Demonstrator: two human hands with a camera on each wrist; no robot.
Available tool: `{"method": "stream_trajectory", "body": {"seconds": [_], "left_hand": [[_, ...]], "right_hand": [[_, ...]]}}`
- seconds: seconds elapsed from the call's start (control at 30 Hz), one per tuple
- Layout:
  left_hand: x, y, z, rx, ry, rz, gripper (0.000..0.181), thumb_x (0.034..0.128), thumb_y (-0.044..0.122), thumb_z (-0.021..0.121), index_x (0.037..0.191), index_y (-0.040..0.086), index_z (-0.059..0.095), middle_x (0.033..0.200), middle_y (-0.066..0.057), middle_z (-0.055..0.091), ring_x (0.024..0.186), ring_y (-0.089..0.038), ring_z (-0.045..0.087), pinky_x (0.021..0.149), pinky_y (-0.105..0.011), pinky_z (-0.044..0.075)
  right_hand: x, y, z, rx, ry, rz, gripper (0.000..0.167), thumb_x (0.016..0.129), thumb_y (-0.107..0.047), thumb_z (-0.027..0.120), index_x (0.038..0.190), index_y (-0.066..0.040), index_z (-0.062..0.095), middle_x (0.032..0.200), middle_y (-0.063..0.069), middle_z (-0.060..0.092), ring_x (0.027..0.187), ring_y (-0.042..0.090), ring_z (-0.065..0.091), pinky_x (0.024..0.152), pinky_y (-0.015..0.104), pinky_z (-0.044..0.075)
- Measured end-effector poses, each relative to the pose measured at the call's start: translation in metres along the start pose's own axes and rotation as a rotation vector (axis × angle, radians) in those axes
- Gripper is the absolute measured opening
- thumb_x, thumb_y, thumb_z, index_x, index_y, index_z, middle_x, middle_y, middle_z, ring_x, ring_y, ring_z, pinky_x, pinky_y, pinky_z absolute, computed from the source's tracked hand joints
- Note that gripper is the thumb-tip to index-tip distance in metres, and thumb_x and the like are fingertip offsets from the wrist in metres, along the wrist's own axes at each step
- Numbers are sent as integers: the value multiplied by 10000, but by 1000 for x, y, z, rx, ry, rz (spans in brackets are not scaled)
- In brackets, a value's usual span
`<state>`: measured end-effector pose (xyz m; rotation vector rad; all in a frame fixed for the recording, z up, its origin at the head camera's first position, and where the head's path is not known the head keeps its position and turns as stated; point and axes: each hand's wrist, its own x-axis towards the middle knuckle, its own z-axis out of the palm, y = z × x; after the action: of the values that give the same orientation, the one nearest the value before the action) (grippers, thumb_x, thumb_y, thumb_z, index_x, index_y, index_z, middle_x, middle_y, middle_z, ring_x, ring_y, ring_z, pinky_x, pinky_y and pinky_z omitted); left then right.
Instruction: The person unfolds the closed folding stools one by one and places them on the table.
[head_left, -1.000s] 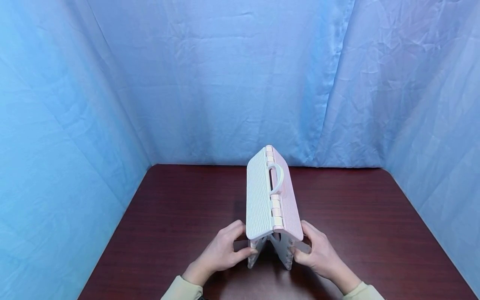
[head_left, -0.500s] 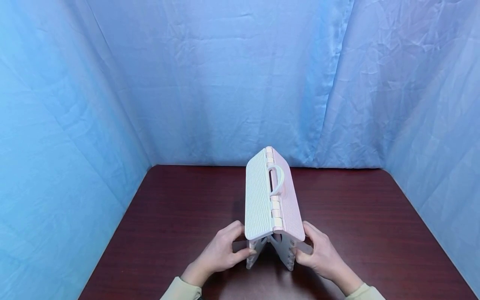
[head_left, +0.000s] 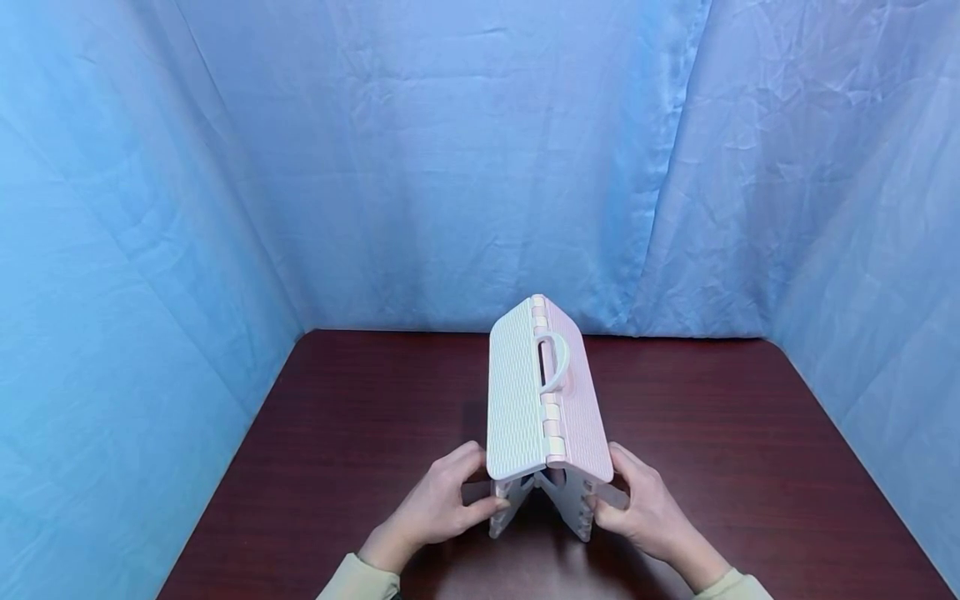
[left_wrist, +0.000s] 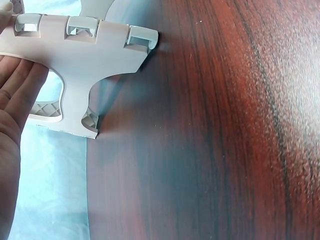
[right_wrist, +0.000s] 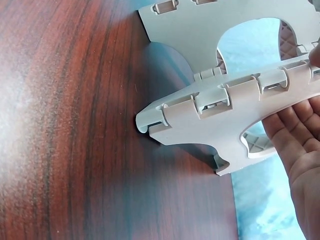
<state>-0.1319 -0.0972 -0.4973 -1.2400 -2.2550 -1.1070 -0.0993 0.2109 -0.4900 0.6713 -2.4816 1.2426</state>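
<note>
Left hand (head_left: 441, 497) and right hand (head_left: 642, 507) clamp opposite leg panels (right_wrist: 220, 119) of half-folded stool (head_left: 517, 396), top peaked, on dark-red table (head_left: 360, 417).

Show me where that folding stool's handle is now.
In the head view, the handle is right of centre, on the ridge of the folding stool, where its sloping panels meet.

Tabletop sides (head_left: 352, 425) free, stool (head_left: 516, 400) between
</note>
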Motion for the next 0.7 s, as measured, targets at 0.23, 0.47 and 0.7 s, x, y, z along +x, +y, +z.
{"method": "stream_trajectory", "body": {"seconds": [0.23,0.47,0.7], "left_hand": [[0,0,-2,6,-1,0,447,844,233,850,1227,138,640,1042,52,620,912,-124,637,838,-166,522],[0,1,-4,4,-13,-5,455,850,224,845,1242,135,633,1047,47,620,914,-123,636,837,-158,519],[-1,1,-6,11,-17,-6,469,854,225,842,1262,135,628,1067,45,629,944,-71,615,843,-161,519]], "right_hand": [[0,0,-2,4,-1,2,557,683,-19,790,1194,-185,646,1092,-112,624,926,19,596,807,150,503],[-1,1,-3,19,0,2,553,685,-2,789,1196,-161,651,1106,-96,623,944,24,599,829,170,527],[-2,1,-5,6,9,1,554,677,4,786,1190,-159,657,1108,-93,624,930,24,588,815,129,491]]}}
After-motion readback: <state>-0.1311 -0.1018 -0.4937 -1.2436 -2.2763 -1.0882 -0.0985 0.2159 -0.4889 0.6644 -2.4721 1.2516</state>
